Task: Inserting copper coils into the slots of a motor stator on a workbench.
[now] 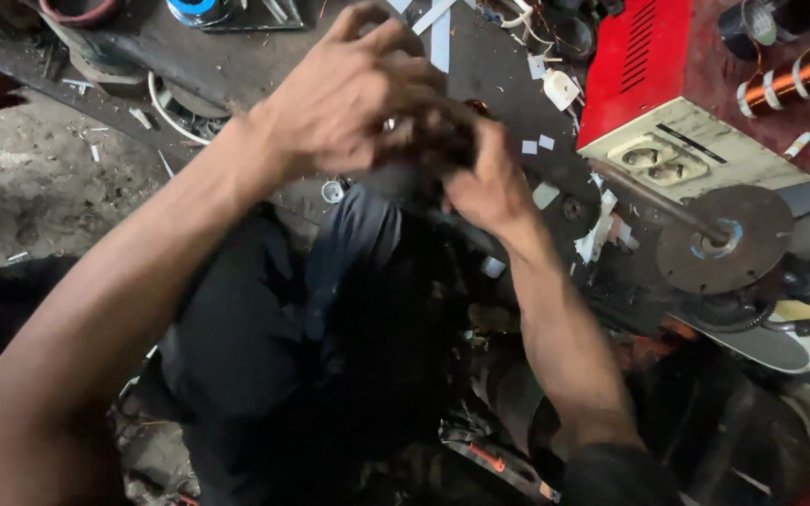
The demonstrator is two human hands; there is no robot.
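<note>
Left hand (344, 94) and right hand (485, 183) clamped together on blurred dark round part (424, 150), red metal box (653, 66) nearby

I see both bare forearms reaching forward, my left hand (344, 94) cupped over my right hand (485, 183), fingers curled together, blurred.

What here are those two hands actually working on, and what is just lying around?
In hand:
left hand and right hand, both closed on a blurred dark part held over the knee

Lying about:
red and cream box with sockets
rusty round disc on a rod
copper coil
white paper scraps
</note>
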